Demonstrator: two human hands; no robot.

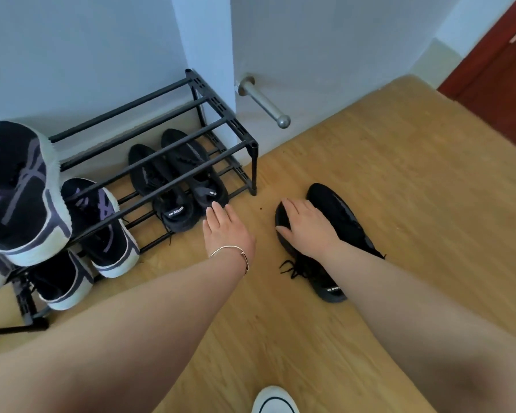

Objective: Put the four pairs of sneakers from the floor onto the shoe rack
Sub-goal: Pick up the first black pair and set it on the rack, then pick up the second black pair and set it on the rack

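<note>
The last pair of black knit lace-up sneakers [340, 234] lies on the pale wooden floor [399, 174], just off the front right corner of the black metal-bar shoe rack [221, 126]. They look light and soft-bodied, the uppers likely to buckle under a squeeze, with loose laces trailing; the firmer heel or collar seems the better place to take hold. The right hand [307, 225] rests spread over the nearer shoe's toe, not yet closed on it. The left hand [227, 231] hovers open and empty by the lower shelf, where a matching black pair [176, 180] sits. Black-and-purple white-soled sneakers [21, 189] fill the rack's left end.
</note>
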